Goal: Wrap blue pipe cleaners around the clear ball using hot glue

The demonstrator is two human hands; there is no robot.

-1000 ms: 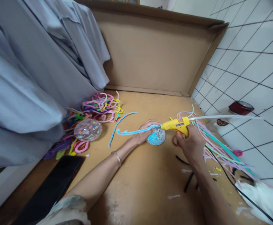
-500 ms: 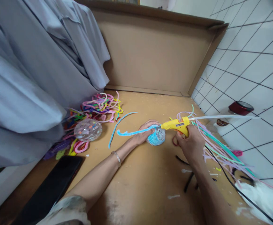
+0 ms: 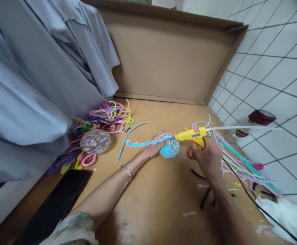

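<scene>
My left hand [image 3: 156, 145] is closed around a small round cup-like piece [image 3: 170, 150], clear at one end and wound with light blue pipe cleaner. From its top a loose blue pipe cleaner [image 3: 140, 144] sticks out to the left over my wrist. My right hand [image 3: 209, 153] grips a yellow hot glue gun [image 3: 191, 136], its nozzle touching the wound piece near my left thumb. A long clear glue stick [image 3: 243, 127] juts from the gun's back. Another blue pipe cleaner [image 3: 125, 139] lies on the table to the left.
Left, a tangle of coloured pipe cleaners [image 3: 107, 117] lies by a clear faceted bowl [image 3: 96, 141] and a black phone [image 3: 59, 204]. Right are long pastel pipe cleaners [image 3: 243, 163], a black cord [image 3: 250, 197] and a red-lidded jar [image 3: 262, 117]. Cardboard [image 3: 163, 58] stands behind; grey cloth [image 3: 36, 85] hangs left.
Almost nothing differs. The loose end of the blue pipe cleaner has shifted very slightly; both hands and the glue gun keep their places.
</scene>
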